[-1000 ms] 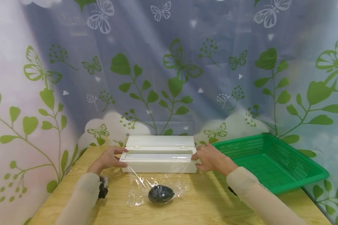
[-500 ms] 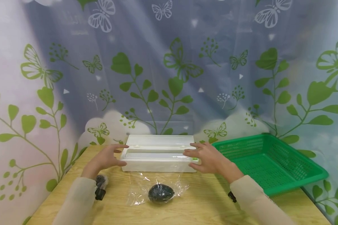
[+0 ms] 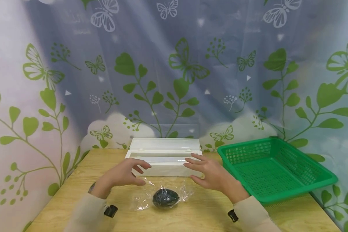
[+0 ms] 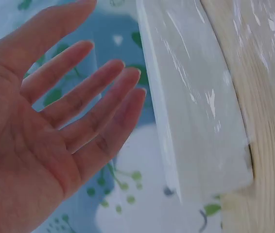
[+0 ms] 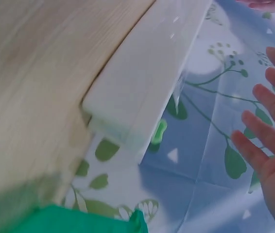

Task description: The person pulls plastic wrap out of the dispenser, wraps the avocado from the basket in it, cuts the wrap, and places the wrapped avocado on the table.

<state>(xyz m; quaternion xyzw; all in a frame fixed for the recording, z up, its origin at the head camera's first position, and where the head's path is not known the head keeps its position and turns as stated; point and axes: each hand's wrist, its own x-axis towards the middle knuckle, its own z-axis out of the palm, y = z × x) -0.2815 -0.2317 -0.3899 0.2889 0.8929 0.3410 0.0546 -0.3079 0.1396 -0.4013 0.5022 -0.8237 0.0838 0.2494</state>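
A white cling film dispenser [image 3: 165,170] stands at the back of the table, its lid [image 3: 165,143] tipped back. In front of it lies a dark, oval fruit like an avocado [image 3: 166,198], with crumpled clear cling film [image 3: 142,200] around it. My left hand [image 3: 119,175] hovers before the dispenser's left end, fingers loosely bent and holding nothing. Over the dispenser's right part, my right hand [image 3: 214,172] has its fingers spread, also holding nothing. The left wrist view shows the left palm [image 4: 35,141] bare. A green slider [image 5: 160,131] shows at the dispenser's end in the right wrist view.
To the right sits a green plastic basket [image 3: 290,192] with perforated sides, near the right forearm. Behind the wooden table [image 3: 191,219] hangs a curtain [image 3: 150,106] printed with leaves and butterflies. A black strap piece [image 3: 111,211] shows at the left wrist.
Both hands have come off the dispenser's ends. The left has moved right and toward the person; the right has shifted slightly inward and nearer. The avocado-like fruit has stayed in place.
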